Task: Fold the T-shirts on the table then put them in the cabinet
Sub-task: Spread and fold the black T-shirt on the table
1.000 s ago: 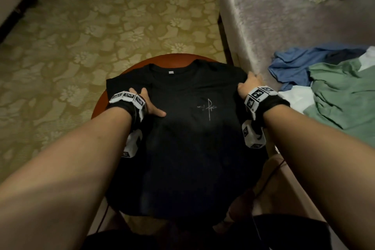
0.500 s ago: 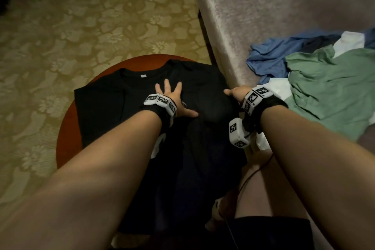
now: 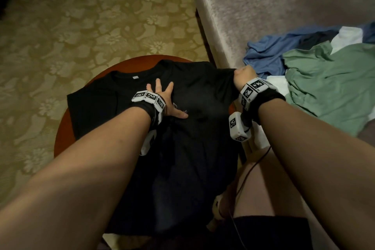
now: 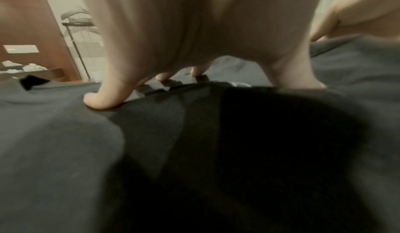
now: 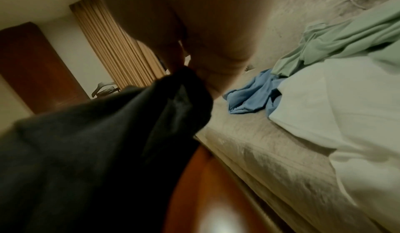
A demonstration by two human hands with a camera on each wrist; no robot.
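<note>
Both hands work the black T-shirt (image 3: 194,148) mid-frame on the counter (image 3: 65,140): left hand (image 3: 165,100), now shifted to centre, presses flat; right hand (image 3: 242,75) pinches the sleeve, lifting it to fold.

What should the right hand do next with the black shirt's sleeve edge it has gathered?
Probably carry that edge leftward across the chest and lay it down. The right hand grips the black T-shirt at its right sleeve, lifted off the round table, while the left hand presses flat with spread fingers mid-chest, seemingly marking the fold line. The left side lies unfolded.
</note>
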